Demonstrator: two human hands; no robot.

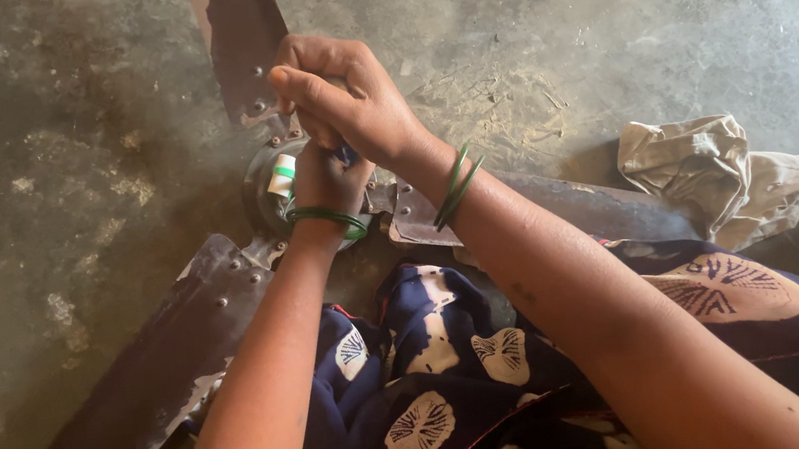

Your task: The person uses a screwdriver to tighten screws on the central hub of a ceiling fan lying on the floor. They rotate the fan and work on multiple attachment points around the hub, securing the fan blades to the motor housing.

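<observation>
A view looking down at a person seated on a rough concrete floor, working on a dismantled ceiling fan. At far left, one long, rusty brown fan blade runs diagonally from the bottom corner up to the round motor hub at centre. The hub lies flat on the floor just beyond the person's knees, which lets both hands bear down on it from above.

The left hand, with a green bangle at the wrist, rests on the hub, seemingly steadying it; its fingers are hidden under the other hand, so I cannot tell whether they grip. A small white and green piece sits just beside it.

A second blade points straight up and away. The right hand, with two green bangles, hovers over the hub, fingers curled tightly together around something small and unseen.

A third blade extends right. Beyond it lies a crumpled beige cloth. Dark blue patterned fabric covers the lap below.
</observation>
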